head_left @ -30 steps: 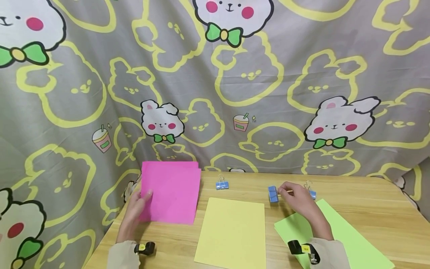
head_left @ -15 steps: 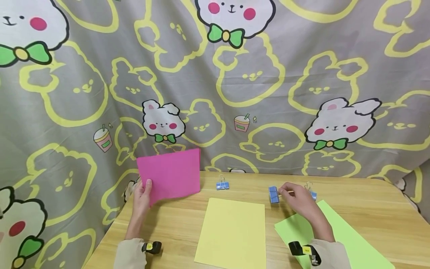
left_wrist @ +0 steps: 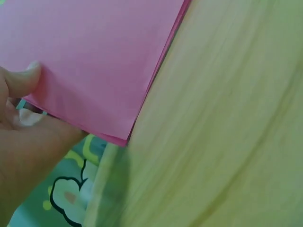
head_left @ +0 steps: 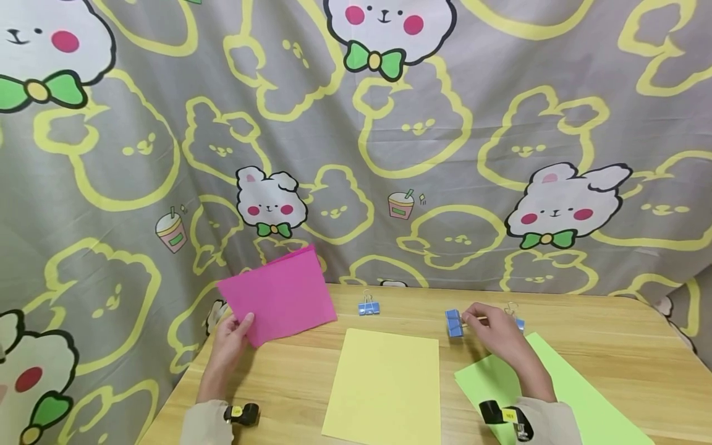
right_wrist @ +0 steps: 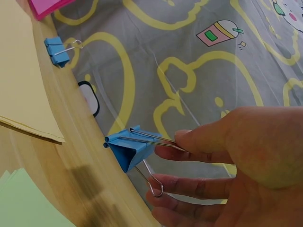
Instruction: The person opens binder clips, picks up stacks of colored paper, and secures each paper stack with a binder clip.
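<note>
Our right hand (head_left: 492, 324) pinches a blue binder clip (head_left: 454, 323) above the desk (head_left: 601, 315), its body extending left, toward the pink sheets (head_left: 283, 296). Our left hand (head_left: 230, 337) grips those, tilted, well apart from the clip; we cannot confirm desk contact.

No word, brand or number can be read. In the head view, a yellow label (head_left: 237, 412) sits on the black left wrist camera (head_left: 251, 414), and a second yellow label (head_left: 509, 415) on the black right wrist camera (head_left: 489, 412); the print on both is too small to make out. The curtain (head_left: 334, 139) shows a left printed cup (head_left: 167, 226) and a middle printed cup (head_left: 396, 203), each bearing a green label.
</note>
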A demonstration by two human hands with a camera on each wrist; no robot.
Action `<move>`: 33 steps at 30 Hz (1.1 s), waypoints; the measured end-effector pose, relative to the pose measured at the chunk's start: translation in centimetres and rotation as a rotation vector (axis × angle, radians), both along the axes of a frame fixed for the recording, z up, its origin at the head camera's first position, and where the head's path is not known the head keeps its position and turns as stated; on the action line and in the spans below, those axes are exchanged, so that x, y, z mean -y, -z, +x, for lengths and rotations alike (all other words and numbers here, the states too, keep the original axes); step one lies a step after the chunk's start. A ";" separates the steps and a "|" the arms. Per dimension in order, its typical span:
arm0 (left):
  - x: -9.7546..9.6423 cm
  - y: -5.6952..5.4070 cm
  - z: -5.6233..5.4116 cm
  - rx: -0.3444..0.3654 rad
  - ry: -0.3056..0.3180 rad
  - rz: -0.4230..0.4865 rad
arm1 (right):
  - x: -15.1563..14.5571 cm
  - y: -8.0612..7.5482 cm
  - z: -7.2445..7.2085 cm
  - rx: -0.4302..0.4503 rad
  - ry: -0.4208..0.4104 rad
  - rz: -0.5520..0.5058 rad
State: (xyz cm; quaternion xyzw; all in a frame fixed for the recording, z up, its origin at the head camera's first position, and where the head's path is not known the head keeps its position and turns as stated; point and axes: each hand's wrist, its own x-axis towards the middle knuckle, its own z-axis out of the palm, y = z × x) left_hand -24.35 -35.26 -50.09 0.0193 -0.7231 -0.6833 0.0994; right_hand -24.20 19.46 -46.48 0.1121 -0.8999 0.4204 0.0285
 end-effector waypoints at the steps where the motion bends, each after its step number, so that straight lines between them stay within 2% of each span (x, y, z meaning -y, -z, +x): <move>1: 0.1 0.0 0.1 -0.003 0.010 0.027 | 0.0 0.0 0.0 -0.001 0.001 0.002; 3: 0.2 0.0 0.2 -0.003 0.018 0.063 | 0.0 0.0 0.0 -0.004 0.004 0.010; 5: 0.3 -0.2 0.3 0.007 0.015 0.061 | 0.0 0.0 0.0 -0.015 0.016 0.015; 11: -0.2 -0.7 0.5 0.045 0.005 -0.099 | 0.2 -0.1 0.1 -0.126 0.110 -0.036; 13: -0.3 -0.7 0.4 0.048 0.001 -0.116 | 0.2 -0.2 0.1 -0.159 0.148 -0.056; 16: -0.4 -0.7 0.5 0.028 0.007 -0.105 | 0.2 -0.3 0.1 -0.175 0.178 -0.056; 22: -0.4 -0.4 0.5 -0.051 0.021 -0.118 | 0.1 -0.2 0.0 -0.141 0.160 -0.053; 27: -0.8 -0.3 0.4 -0.073 -0.059 -0.168 | 0.1 -0.1 0.0 -0.128 0.155 -0.056; 33: -1.4 -0.5 0.2 -0.020 -0.193 -0.252 | 0.1 -0.1 0.0 -0.130 0.150 -0.049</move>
